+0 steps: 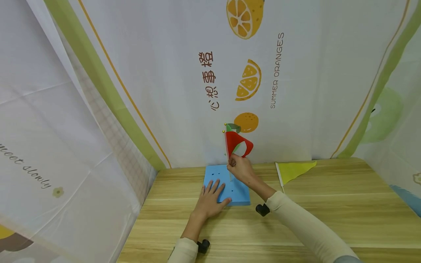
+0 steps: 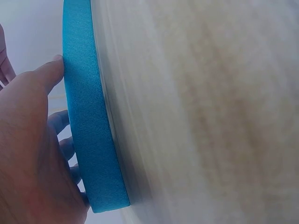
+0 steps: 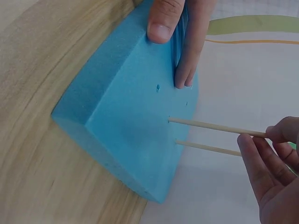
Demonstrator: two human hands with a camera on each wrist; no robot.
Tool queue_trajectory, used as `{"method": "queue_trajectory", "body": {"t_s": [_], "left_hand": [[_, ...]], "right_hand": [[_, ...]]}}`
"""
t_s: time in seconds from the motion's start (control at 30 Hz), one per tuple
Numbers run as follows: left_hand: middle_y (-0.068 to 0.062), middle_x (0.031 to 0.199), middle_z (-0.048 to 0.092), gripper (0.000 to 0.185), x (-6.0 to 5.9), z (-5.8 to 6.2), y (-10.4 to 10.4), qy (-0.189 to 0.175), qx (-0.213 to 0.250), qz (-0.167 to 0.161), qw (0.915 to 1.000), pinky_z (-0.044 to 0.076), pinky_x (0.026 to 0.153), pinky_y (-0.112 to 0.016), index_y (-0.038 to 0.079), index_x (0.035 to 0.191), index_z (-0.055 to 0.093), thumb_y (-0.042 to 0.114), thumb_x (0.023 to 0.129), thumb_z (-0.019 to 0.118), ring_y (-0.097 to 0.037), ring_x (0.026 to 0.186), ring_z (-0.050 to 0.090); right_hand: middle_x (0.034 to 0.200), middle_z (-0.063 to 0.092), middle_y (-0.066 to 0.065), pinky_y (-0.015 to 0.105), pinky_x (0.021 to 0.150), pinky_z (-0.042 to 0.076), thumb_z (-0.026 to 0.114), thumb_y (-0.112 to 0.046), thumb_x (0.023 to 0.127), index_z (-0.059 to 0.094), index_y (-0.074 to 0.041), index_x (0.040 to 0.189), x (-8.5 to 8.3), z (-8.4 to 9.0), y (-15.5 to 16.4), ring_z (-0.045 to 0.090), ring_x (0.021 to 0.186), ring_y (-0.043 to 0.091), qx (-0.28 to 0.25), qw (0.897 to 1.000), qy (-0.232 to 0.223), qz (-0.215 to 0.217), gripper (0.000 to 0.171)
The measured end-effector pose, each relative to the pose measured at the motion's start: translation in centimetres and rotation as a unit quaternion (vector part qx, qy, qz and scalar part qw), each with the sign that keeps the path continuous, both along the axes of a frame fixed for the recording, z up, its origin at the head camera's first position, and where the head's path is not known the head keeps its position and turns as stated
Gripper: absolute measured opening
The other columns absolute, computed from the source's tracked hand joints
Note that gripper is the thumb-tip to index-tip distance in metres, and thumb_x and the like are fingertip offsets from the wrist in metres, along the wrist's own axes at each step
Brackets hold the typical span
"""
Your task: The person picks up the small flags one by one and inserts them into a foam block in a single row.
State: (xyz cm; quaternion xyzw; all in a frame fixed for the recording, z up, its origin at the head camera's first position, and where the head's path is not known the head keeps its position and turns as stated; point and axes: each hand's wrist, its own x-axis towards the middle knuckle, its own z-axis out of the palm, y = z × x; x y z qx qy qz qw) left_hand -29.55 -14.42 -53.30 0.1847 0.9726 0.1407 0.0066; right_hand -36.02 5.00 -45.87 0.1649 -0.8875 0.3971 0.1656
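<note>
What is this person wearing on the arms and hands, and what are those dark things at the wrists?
Both hands, left hand and right hand, are bare, without gloves or rings that show. Long cream sleeves reach to the wrists. A small black device sits under each wrist, probably the wrist cameras.

The white printed cloth backdrop [image 1: 184, 73] reads "SUMMER ORANGES" and "心想事橙"; the left cloth panel [image 1: 49, 128] reads "meet slowly".
</note>
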Motion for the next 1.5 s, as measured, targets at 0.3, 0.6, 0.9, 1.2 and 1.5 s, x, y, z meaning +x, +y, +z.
{"method": "queue_trajectory", "body": {"t_s": [0.3,0.6,0.9,1.2,1.5], "left_hand": [[-0.007,0.178,0.026,0.079,-0.06,0.08,0.05,-0.004,-0.002,0.000,1.0000,0.015,0.133,-0.065,0.021,0.167,0.039,0.068,0.105,0.050,-0.038,0.167,0.017],[-0.007,0.178,0.026,0.078,0.03,0.28,0.09,-0.006,-0.005,0.001,1.0000,0.015,0.133,-0.065,0.021,0.167,0.039,0.067,0.105,0.050,-0.038,0.167,0.017],[-0.008,0.178,0.027,0.079,0.15,0.34,0.14,-0.003,-0.002,0.000,1.0000,0.016,0.133,-0.065,0.020,0.167,0.040,0.067,0.105,0.050,-0.039,0.166,0.018],[-0.006,0.179,0.024,0.079,-0.16,0.21,0.10,-0.007,-0.005,0.000,1.0000,0.014,0.134,-0.064,0.022,0.168,0.037,0.068,0.106,0.048,-0.037,0.167,0.015],[-0.006,0.178,0.025,0.078,-0.06,0.20,0.03,-0.006,-0.004,-0.001,1.0000,0.015,0.133,-0.065,0.022,0.168,0.039,0.068,0.105,0.049,-0.038,0.167,0.016]], "right_hand": [[0.089,0.077,0.009,0.038,0.073,0.065,0.078,-0.009,0.095,0.071,-0.004,0.095,0.26,-0.04,0.11,0.075,0.082,0.024,0.005,1.000,0.003,-0.006,0.009],[0.090,0.078,0.011,0.040,0.074,0.065,0.077,-0.011,0.095,0.072,-0.003,0.097,0.46,0.36,0.26,0.074,0.078,0.025,0.004,1.000,0.000,-0.007,0.010],[0.090,0.077,0.010,0.040,0.074,0.064,0.076,-0.011,0.096,0.072,-0.004,0.096,0.36,0.36,0.45,0.075,0.082,0.025,0.005,1.000,-0.001,-0.004,0.008],[0.089,0.078,0.009,0.035,0.068,0.062,0.076,-0.010,0.096,0.072,-0.004,0.095,0.29,0.33,0.75,0.074,0.079,0.023,0.007,1.000,0.008,-0.001,0.007],[0.090,0.077,0.009,0.035,0.069,0.063,0.076,-0.011,0.096,0.072,-0.004,0.096,0.51,0.32,0.90,0.074,0.080,0.023,0.006,1.000,0.002,-0.002,0.008]]}}
